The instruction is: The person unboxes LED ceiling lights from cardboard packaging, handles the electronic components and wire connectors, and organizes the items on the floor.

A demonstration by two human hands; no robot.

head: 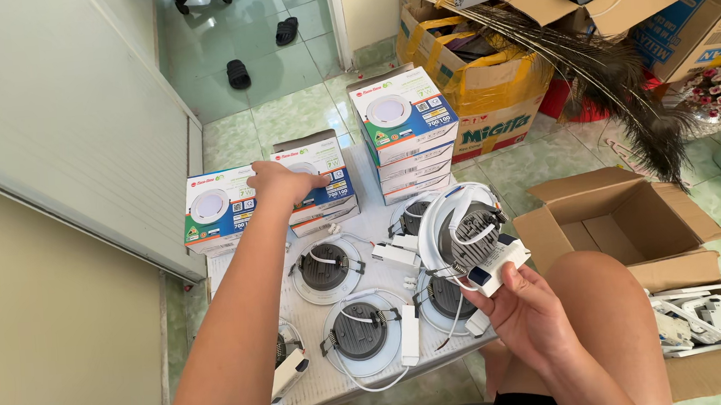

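Note:
My left hand (285, 182) reaches out over the low white table (322, 383) and rests on top of the middle stack of white product boxes (326, 198). My right hand (520, 305) holds up a round white recessed downlight (464, 229) with its dark heat sink facing me, together with its white driver block (500, 269). Several more downlights lie face down on the table, one (325, 268) below my left forearm and another (361, 333) nearer me. A single box (219, 208) stands at the left, and a taller stack of boxes (406, 132) stands behind.
An open, empty cardboard box (615, 218) sits on the floor to the right, with a box of white parts (699, 323) nearer me. Taped cartons (487, 84) and peacock feathers (614, 75) fill the back right. A white sliding door (59, 122) runs along the left. Black slippers (238, 73) lie on the green tiles.

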